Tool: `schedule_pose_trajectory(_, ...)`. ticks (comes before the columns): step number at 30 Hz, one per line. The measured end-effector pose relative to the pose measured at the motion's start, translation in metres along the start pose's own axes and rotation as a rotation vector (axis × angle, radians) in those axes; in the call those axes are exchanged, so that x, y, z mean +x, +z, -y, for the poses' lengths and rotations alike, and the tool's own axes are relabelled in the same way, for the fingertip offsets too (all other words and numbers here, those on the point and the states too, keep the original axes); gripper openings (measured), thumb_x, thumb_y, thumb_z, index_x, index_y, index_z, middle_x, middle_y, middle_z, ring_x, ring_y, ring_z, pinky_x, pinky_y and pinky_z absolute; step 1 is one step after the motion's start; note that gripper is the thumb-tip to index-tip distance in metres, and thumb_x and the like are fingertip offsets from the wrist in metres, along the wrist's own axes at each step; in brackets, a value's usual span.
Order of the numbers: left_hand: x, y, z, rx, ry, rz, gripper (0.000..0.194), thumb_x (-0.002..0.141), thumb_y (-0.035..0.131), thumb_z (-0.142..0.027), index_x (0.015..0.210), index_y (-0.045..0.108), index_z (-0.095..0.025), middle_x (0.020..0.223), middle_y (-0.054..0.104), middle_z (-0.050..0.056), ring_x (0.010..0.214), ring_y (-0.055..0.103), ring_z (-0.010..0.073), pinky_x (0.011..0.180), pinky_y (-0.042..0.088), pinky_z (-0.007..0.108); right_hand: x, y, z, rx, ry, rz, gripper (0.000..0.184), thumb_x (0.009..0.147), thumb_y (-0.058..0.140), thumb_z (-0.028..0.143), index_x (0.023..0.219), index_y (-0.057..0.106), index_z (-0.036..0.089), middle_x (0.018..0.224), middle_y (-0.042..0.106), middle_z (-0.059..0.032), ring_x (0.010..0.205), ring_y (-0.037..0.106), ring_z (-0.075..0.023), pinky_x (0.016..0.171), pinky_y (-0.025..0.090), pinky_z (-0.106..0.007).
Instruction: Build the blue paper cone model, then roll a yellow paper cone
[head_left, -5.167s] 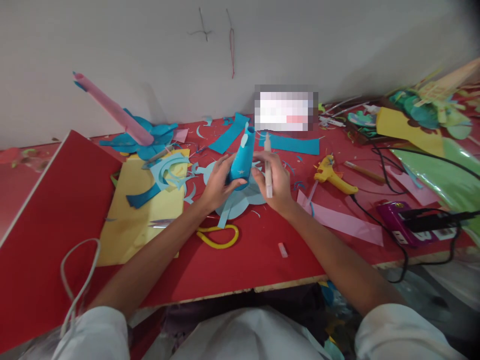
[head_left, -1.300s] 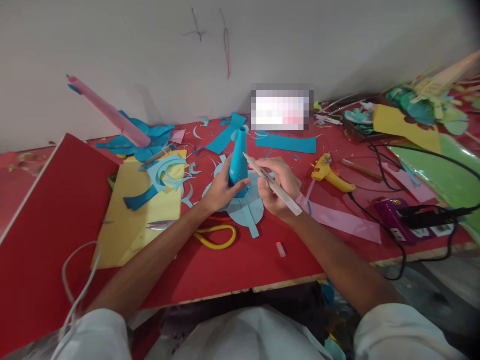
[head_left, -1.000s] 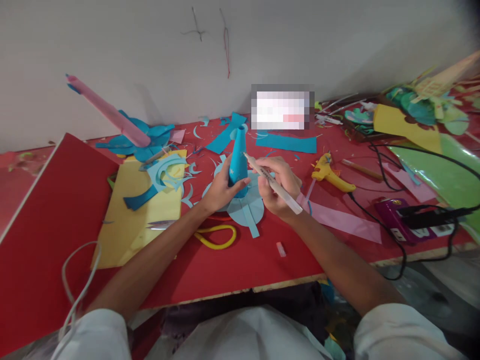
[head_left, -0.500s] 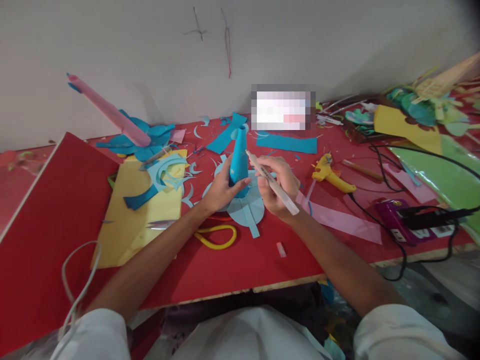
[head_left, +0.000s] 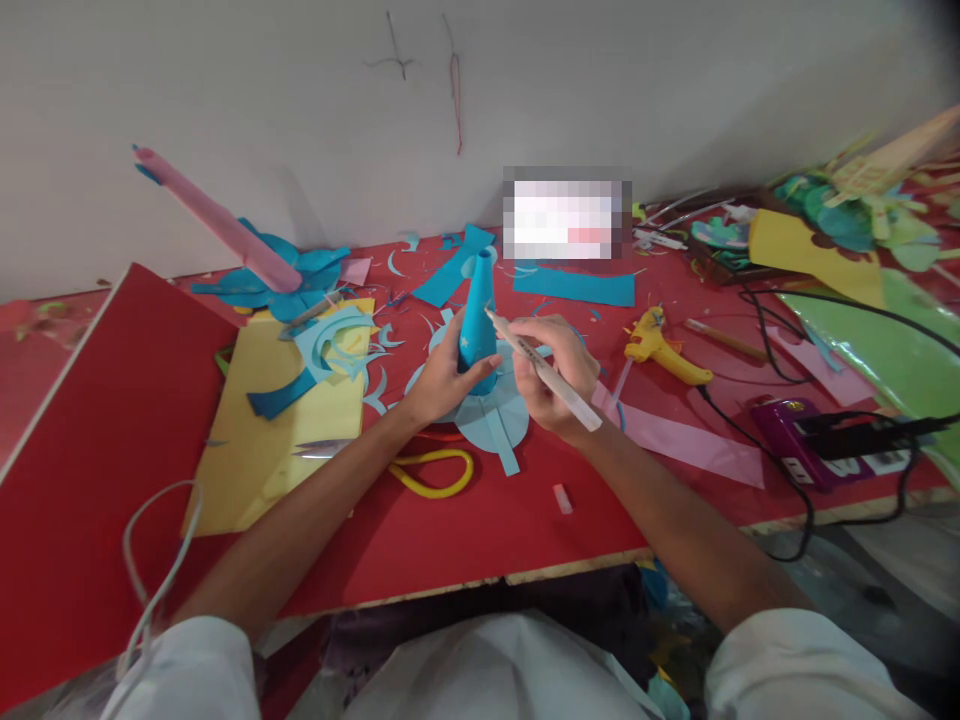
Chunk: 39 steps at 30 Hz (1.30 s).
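Left hand [head_left: 441,378], arm stretched forward, wraps its fingers round the upright blue paper cone [head_left: 478,325] over the pale blue cutout [head_left: 491,425]; right hand [head_left: 568,350] pinches a slanted marker pen [head_left: 566,390], tip at the cone's side.

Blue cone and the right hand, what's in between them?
In the head view, the front end of the pale pen sticks out from the right hand toward the blue cone.

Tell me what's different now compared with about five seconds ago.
The white pen in your right hand has swung from upright to slanting, its tip now at or near the blue paper cone. The cone, in your left hand, stands straighter, and the light-blue strip has swung right. Both hands' holds, the yellow glue gun and scissors stayed.
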<state>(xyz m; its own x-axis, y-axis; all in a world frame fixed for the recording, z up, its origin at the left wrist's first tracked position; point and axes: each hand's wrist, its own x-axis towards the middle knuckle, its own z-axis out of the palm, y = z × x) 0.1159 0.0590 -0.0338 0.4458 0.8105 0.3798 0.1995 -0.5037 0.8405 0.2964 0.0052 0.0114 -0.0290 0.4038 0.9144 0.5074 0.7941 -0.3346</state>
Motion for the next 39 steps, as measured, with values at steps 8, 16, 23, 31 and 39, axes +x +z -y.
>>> schedule_pose_trajectory(8, -0.0003, -0.0002, 0.0012, -0.018, 0.003, 0.01, 0.076, 0.095, 0.066, -0.061, 0.156, 0.039, -0.024, 0.14, 0.062, 0.013, 0.124, 0.063, 0.0301, 0.106, 0.054, 0.047, 0.0018, -0.0015, 0.0015, -0.018, -0.015, 0.015, 0.024, 0.103, 0.054, 0.029, 0.124, 0.061, 0.021, 0.103, 0.075, -0.0095, 0.087, 0.072, -0.0213, 0.075, 0.064, -0.038)
schedule_pose_trajectory(16, 0.0001, 0.0002, 0.001, -0.017, -0.013, 0.012, 0.08, 0.093, 0.066, -0.063, 0.157, 0.038, -0.025, 0.148, 0.057, 0.014, 0.134, 0.058, 0.0322, 0.113, 0.05, 0.048, -0.0025, 0.0016, -0.0014, 0.027, 0.017, 0.002, 0.029, 0.103, 0.055, 0.035, 0.129, 0.06, 0.022, 0.109, 0.074, -0.0111, 0.093, 0.073, -0.0234, 0.075, 0.065, -0.04)
schedule_pose_trajectory(23, 0.0013, -0.0006, -0.0018, -0.023, -0.005, 0.017, 0.079, 0.094, 0.066, -0.06, 0.159, 0.036, -0.026, 0.154, 0.053, 0.014, 0.142, 0.053, 0.0326, 0.117, 0.046, 0.048, -0.0011, 0.0019, -0.0012, -0.047, -0.002, -0.006, 0.026, 0.103, 0.052, 0.033, 0.127, 0.059, 0.022, 0.105, 0.075, -0.0093, 0.088, 0.074, -0.0227, 0.071, 0.065, -0.04)
schedule_pose_trajectory(31, 0.0009, -0.0002, -0.0034, 0.013, -0.007, 0.009, 0.08, 0.094, 0.064, -0.065, 0.157, 0.038, -0.024, 0.15, 0.057, 0.015, 0.133, 0.059, 0.032, 0.112, 0.049, 0.047, 0.0016, 0.0018, -0.0005, 0.006, -0.042, -0.033, 0.029, 0.102, 0.056, 0.031, 0.129, 0.06, 0.022, 0.106, 0.075, -0.0104, 0.089, 0.073, -0.0227, 0.073, 0.064, -0.038)
schedule_pose_trajectory(39, 0.0006, -0.0007, -0.0035, 0.007, -0.024, 0.009, 0.079, 0.094, 0.065, -0.062, 0.157, 0.038, -0.024, 0.147, 0.059, 0.014, 0.131, 0.059, 0.0318, 0.111, 0.05, 0.047, -0.0009, 0.002, -0.0025, 0.01, -0.019, -0.051, 0.029, 0.101, 0.056, 0.028, 0.129, 0.061, 0.022, 0.106, 0.074, -0.0105, 0.087, 0.071, -0.0228, 0.07, 0.063, -0.038)
